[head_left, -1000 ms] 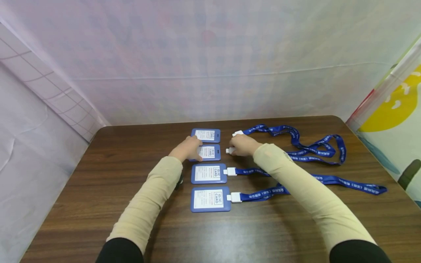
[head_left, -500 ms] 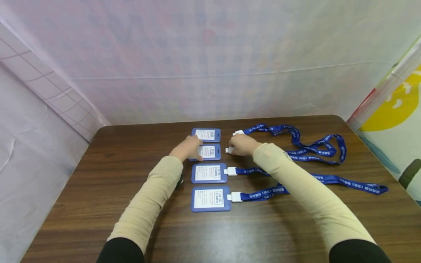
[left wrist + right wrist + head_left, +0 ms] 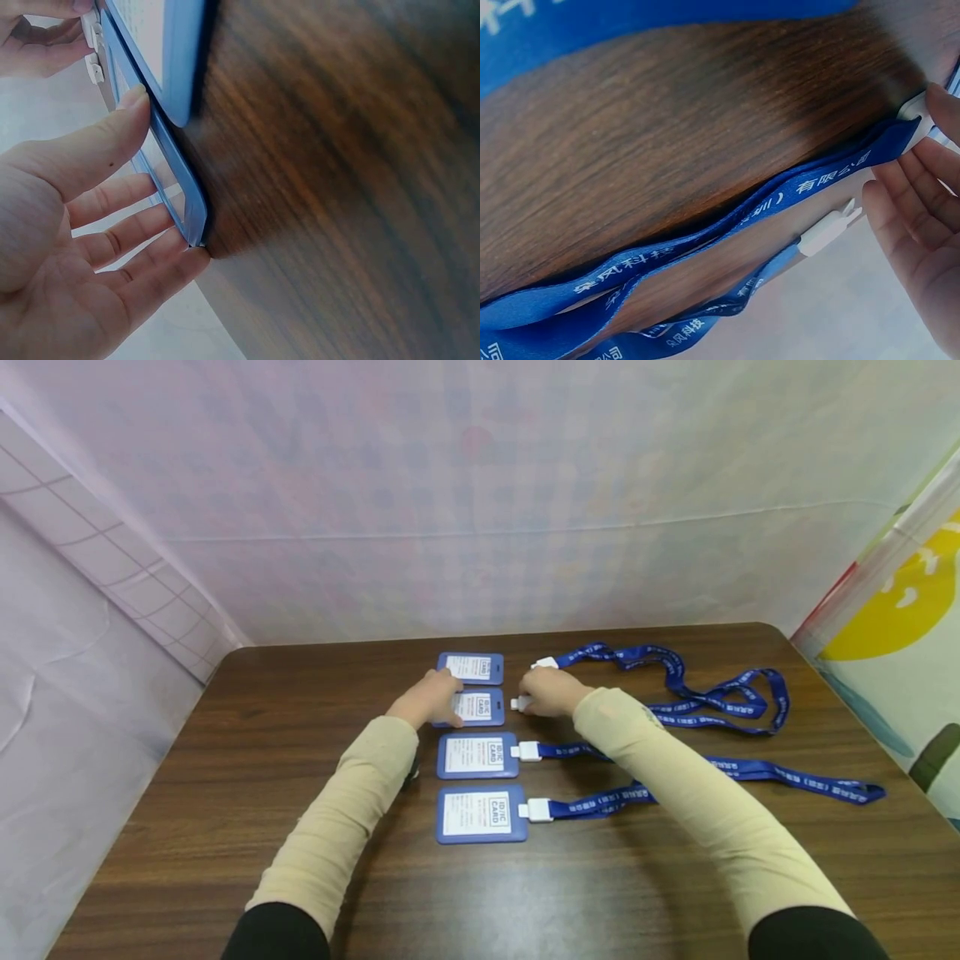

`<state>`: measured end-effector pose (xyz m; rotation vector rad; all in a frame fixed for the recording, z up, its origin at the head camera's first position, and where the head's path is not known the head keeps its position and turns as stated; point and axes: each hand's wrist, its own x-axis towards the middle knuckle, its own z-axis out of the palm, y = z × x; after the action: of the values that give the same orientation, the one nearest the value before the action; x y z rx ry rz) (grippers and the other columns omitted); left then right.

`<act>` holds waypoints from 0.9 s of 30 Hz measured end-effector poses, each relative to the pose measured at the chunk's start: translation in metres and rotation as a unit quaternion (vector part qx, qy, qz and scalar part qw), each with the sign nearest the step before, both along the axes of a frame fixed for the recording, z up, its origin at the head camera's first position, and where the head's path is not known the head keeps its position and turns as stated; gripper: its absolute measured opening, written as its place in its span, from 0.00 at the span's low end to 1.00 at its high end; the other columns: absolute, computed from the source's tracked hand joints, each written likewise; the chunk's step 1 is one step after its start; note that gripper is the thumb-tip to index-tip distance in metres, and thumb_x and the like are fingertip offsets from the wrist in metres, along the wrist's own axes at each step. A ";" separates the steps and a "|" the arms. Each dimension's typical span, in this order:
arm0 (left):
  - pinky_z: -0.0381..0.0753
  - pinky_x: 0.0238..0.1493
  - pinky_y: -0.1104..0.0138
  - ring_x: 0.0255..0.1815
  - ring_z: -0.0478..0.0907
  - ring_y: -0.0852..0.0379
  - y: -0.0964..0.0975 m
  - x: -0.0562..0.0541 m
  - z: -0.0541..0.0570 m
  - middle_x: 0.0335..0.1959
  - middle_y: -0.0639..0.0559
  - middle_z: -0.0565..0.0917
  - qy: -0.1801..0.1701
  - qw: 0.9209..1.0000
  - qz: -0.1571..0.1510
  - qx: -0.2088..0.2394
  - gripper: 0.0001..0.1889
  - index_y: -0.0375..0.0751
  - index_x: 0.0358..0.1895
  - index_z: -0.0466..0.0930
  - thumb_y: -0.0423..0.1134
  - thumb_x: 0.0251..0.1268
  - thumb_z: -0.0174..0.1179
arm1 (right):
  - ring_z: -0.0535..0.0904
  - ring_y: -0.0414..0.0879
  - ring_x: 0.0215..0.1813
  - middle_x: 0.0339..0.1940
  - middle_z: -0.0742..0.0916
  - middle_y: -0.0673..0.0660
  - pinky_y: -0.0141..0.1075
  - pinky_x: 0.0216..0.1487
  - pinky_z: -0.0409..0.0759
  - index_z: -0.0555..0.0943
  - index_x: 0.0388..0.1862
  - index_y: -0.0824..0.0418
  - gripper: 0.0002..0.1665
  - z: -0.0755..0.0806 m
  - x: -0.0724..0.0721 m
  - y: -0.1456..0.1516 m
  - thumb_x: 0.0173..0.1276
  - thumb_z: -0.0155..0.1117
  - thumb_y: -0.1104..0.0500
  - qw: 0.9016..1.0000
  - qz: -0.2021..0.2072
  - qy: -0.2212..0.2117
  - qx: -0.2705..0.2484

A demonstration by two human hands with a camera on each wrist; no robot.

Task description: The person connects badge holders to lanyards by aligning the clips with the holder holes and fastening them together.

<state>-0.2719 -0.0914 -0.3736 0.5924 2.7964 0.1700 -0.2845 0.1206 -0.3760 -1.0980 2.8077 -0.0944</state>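
Observation:
My left hand (image 3: 429,697) grips a blue ID card holder (image 3: 481,707), the second from the back. In the left wrist view, my thumb (image 3: 124,127) lies along one long edge of this card holder (image 3: 196,214) and my fingers are at the opposite side and corner. Across a small gap to the right, my right hand (image 3: 553,692) pinches the white clip (image 3: 519,703) of a blue lanyard, level with the holder's slotted end. The right wrist view shows this clip (image 3: 915,110) between thumb and fingers, with the printed lanyard strap (image 3: 810,182) trailing away.
A loose card holder (image 3: 487,668) lies at the back, near another lanyard's clip (image 3: 545,663). Closer to me, two card holders (image 3: 510,767) (image 3: 521,835) are joined to lanyards. The table's back edge (image 3: 360,643) meets a hanging cloth (image 3: 480,485).
My right hand has shifted slightly left with the white clip, narrowing the gap to the card holder. The left hand and the other holders stay in place.

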 end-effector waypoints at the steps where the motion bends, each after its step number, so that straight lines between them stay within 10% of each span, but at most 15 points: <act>1: 0.65 0.60 0.55 0.56 0.66 0.40 0.000 0.000 0.000 0.54 0.35 0.71 0.001 1.000 -0.001 0.000 0.34 0.31 0.57 0.71 0.44 0.46 0.70 | 0.76 0.48 0.31 0.25 0.81 0.54 0.40 0.38 0.76 0.81 0.27 0.63 0.07 0.000 0.000 0.000 0.51 0.68 0.60 1.000 0.000 0.000 0.000; 27: 0.65 0.60 0.56 0.55 0.66 0.41 0.001 0.002 0.003 0.54 0.35 0.71 -0.002 1.000 0.003 0.004 0.34 0.31 0.57 0.71 0.44 0.46 0.70 | 0.76 0.48 0.30 0.25 0.81 0.55 0.40 0.35 0.77 0.81 0.26 0.62 0.07 -0.002 0.000 -0.008 0.51 0.68 0.60 1.000 0.009 0.017 0.003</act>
<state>-0.2699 -0.0903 -0.3711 0.5850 2.7955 0.1838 -0.2850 0.1123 -0.3783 -1.1342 2.8259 -0.0672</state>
